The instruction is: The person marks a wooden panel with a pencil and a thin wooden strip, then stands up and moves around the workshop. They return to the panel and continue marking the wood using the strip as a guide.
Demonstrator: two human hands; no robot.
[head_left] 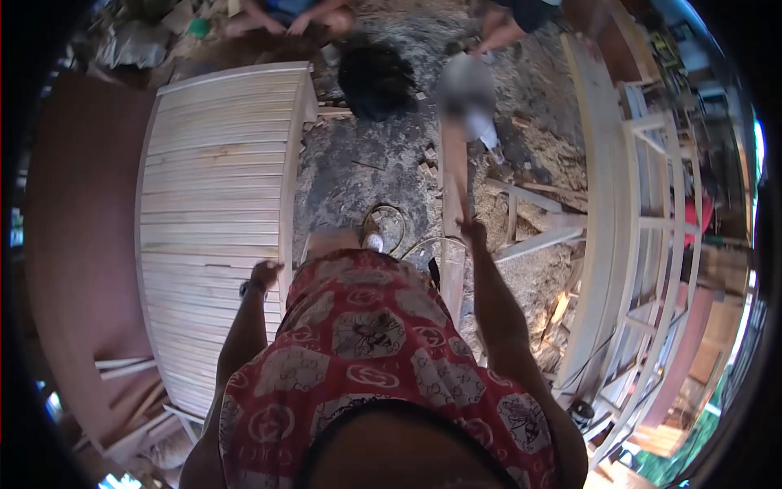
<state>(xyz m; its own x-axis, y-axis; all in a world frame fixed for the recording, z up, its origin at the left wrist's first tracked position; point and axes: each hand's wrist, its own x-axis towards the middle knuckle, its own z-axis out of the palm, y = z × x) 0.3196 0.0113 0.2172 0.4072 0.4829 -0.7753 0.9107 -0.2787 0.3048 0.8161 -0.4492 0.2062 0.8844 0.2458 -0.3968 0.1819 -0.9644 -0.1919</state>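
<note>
The plank (454, 175) runs lengthwise away from the person, low over the floor (330, 183), right of the strip's middle; what bears its underside cannot be told.

Handling (judged): stiff, rigid wood, moderately heavy for its length, and not fragile. A dry surface should give good friction, but raw edges may splinter. Held at one end, it would tend to tip or swing. Take hold across both long edges, near mid-length, or with one hand toward each end.

Grip, right hand (472, 234): at the plank's right edge, apparently in contact; whether the fingers close round it cannot be told.

Grip, left hand (265, 275): at the right edge of the slatted panel (216, 179), fingers toward that edge; finger opening cannot be told.

Surroundings: a co-worker's hand (495, 37) is beyond the plank's far end. Right of the plank lie shavings and a pale frame (542, 242), then a long beam (593, 236).
</note>
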